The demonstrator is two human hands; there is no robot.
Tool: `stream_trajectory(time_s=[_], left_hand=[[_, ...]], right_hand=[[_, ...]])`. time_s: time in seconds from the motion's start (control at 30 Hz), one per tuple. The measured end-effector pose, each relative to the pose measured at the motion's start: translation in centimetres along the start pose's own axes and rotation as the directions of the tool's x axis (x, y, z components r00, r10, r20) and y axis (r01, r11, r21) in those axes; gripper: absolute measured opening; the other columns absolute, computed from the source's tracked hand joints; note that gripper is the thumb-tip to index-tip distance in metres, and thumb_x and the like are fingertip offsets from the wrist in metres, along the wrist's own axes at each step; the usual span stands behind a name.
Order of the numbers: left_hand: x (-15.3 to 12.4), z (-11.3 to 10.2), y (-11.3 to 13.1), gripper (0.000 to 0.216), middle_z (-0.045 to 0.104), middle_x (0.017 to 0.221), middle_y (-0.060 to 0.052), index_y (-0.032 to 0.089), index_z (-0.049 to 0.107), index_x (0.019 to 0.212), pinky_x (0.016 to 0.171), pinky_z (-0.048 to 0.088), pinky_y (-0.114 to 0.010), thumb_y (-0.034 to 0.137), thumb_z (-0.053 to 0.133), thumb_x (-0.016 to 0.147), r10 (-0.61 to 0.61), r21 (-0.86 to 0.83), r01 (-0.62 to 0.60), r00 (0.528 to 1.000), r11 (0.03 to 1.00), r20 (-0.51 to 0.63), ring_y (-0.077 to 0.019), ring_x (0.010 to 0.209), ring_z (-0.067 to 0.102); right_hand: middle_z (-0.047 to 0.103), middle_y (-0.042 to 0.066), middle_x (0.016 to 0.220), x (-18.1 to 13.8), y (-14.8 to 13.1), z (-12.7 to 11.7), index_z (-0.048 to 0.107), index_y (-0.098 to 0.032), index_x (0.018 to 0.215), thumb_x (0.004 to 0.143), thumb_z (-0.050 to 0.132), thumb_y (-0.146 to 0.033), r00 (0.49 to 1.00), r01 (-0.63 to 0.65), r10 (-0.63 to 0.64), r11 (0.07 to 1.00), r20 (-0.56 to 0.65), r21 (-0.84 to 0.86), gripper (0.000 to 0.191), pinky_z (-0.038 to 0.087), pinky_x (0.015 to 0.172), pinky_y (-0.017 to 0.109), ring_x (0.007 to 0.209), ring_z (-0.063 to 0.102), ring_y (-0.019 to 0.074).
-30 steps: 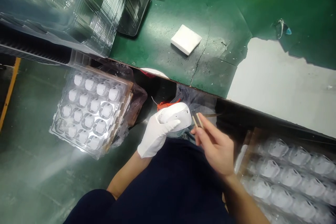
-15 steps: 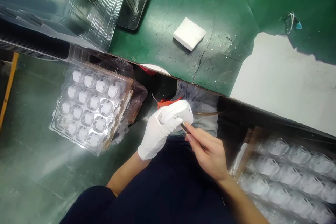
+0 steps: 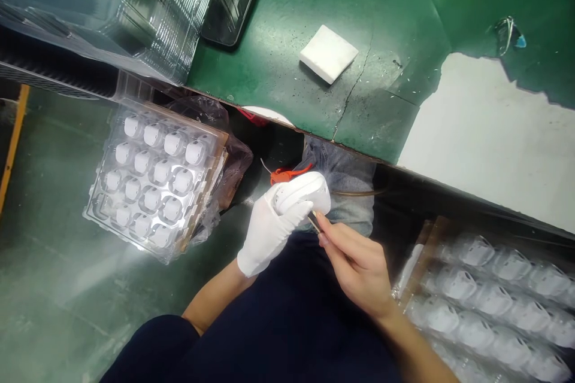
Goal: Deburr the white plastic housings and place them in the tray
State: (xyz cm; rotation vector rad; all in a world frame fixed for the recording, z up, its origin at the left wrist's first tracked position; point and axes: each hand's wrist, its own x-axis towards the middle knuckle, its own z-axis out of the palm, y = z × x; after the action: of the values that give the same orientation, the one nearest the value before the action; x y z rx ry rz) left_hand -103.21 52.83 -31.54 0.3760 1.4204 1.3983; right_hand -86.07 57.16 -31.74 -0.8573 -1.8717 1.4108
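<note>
- The left hand (image 3: 272, 230), in a white fabric glove, has its grip closed around a rounded white plastic shell (image 3: 309, 187), the thumb laid along the side nearer the body.
- The shell is held off the green worktop (image 3: 256, 75), just out from its near edge and above the lap, tilted.
- The bare right hand (image 3: 359, 263) has its grip pinched nearly closed, thumb and forefinger on a slim, dark metal tool (image 3: 315, 222).
- The tool's tip points at the shell's lower side, beside the gloved thumb; whether it touches the shell cannot be told.
- On the worktop, a flat white square block (image 3: 329, 54) lies near the near edge.
- A black phone (image 3: 231, 3) lies left of the block, beside a stack of clear ribbed plastic trays (image 3: 155, 27) at the worktop's near left.
- Below the near edge, to the left, a clear plastic tray (image 3: 172, 175) holds rows of small white parts (image 3: 151, 198).
</note>
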Motion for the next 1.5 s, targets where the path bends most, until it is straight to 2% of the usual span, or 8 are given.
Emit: stream_trajectory(time_s=[0.3, 0.83, 0.93, 1.03, 1.13, 1.23, 1.33, 1.5], left_hand=[[0.1, -0.4, 0.4, 0.035, 0.08, 0.137, -0.009, 0.021, 0.082, 0.124, 0.115, 0.061, -0.041, 0.032, 0.087, 0.091, 0.01, 0.107, -0.008, 1.0, 0.994, -0.022, -0.0308, 0.131, 0.076], [0.4, -0.1, 0.1, 0.037, 0.081, 0.137, -0.007, 0.022, 0.085, 0.124, 0.116, 0.059, -0.04, 0.032, 0.09, 0.088, 0.003, -0.05, -0.002, 1.0, 0.999, 0.016, -0.0326, 0.132, 0.075], [0.4, 0.1, -0.1, 0.036, 0.081, 0.136, -0.005, 0.026, 0.085, 0.124, 0.115, 0.06, -0.04, 0.034, 0.089, 0.089, -0.013, -0.073, 0.015, 1.0, 0.997, 0.028, -0.0327, 0.132, 0.074], [0.4, 0.4, -0.6, 0.04, 0.081, 0.137, -0.01, 0.022, 0.085, 0.126, 0.115, 0.06, -0.043, 0.049, 0.078, 0.097, -0.055, -0.13, 0.057, 0.998, 0.99, 0.017, -0.0347, 0.132, 0.074], [0.5, 0.5, -1.0, 0.051, 0.079, 0.139, -0.012, 0.02, 0.083, 0.129, 0.116, 0.058, -0.044, 0.059, 0.061, 0.106, -0.129, -0.268, 0.137, 0.99, 0.954, 0.049, -0.034, 0.134, 0.073], [0.8, 0.3, -0.8, 0.044, 0.077, 0.144, -0.011, 0.022, 0.08, 0.136, 0.113, 0.059, -0.043, 0.048, 0.072, 0.101, -0.18, -0.283, 0.22, 0.97, 0.933, 0.162, -0.0334, 0.137, 0.071], [1.2, -0.3, -0.4, 0.053, 0.079, 0.14, -0.011, 0.023, 0.079, 0.137, 0.109, 0.06, -0.043, 0.032, 0.089, 0.086, -0.189, -0.142, 0.235, 0.941, 0.962, 0.28, -0.0353, 0.133, 0.073], [1.3, -0.7, -1.0, 0.05, 0.083, 0.131, -0.009, 0.021, 0.082, 0.129, 0.105, 0.061, -0.042, 0.03, 0.093, 0.081, -0.165, -0.027, 0.175, 0.962, 0.984, 0.216, -0.037, 0.125, 0.076]], right_hand=[[0.066, -0.001, 0.079, -0.1, -0.2, 0.0, 0.072, -0.028, 0.151, 0.098, 0.063, 0.005, 1.0, 0.007, -0.006, 0.998, 0.018, -0.062, 0.063, 0.054, 0.062, 0.019, 0.065, 0.061, 0.0091], [0.075, 0.0, 0.077, -0.3, 0.7, -0.4, 0.08, -0.028, 0.14, 0.1, 0.067, -0.008, 0.993, -0.099, 0.097, 0.994, -0.061, -0.04, 0.046, 0.058, 0.059, 0.022, 0.061, 0.066, 0.0114], [0.08, 0.002, 0.088, -1.0, 1.6, 0.0, 0.077, -0.028, 0.142, 0.101, 0.07, -0.017, 0.955, -0.222, 0.21, 0.975, -0.207, -0.035, 0.043, 0.064, 0.067, 0.028, 0.067, 0.072, 0.0154], [0.081, 0.008, 0.109, -1.0, 2.3, 0.8, 0.077, -0.024, 0.134, 0.1, 0.075, -0.027, 0.898, -0.319, 0.297, 0.948, -0.324, -0.015, 0.034, 0.067, 0.086, 0.036, 0.092, 0.077, 0.0216], [0.078, 0.009, 0.118, -0.3, 2.6, 1.5, 0.073, -0.023, 0.125, 0.095, 0.082, -0.033, 0.867, -0.351, 0.366, 0.93, -0.338, 0.108, 0.033, 0.067, 0.096, 0.039, 0.106, 0.077, 0.024], [0.079, 0.01, 0.119, 0.7, 2.5, 1.2, 0.068, -0.023, 0.125, 0.094, 0.083, -0.032, 0.836, -0.38, 0.45, 0.888, -0.314, 0.26, 0.036, 0.068, 0.094, 0.041, 0.106, 0.079, 0.0249], [0.08, 0.01, 0.125, 1.5, 2.3, -0.1, 0.071, -0.023, 0.127, 0.091, 0.087, -0.029, 0.86, -0.371, 0.437, 0.89, -0.264, 0.267, 0.04, 0.068, 0.098, 0.042, 0.112, 0.079, 0.0257], [0.081, 0.01, 0.131, 1.7, 2.8, -1.4, 0.08, -0.025, 0.128, 0.096, 0.081, -0.031, 0.935, -0.295, 0.309, 0.95, -0.172, 0.1, 0.033, 0.069, 0.095, 0.04, 0.114, 0.079, 0.0266]])
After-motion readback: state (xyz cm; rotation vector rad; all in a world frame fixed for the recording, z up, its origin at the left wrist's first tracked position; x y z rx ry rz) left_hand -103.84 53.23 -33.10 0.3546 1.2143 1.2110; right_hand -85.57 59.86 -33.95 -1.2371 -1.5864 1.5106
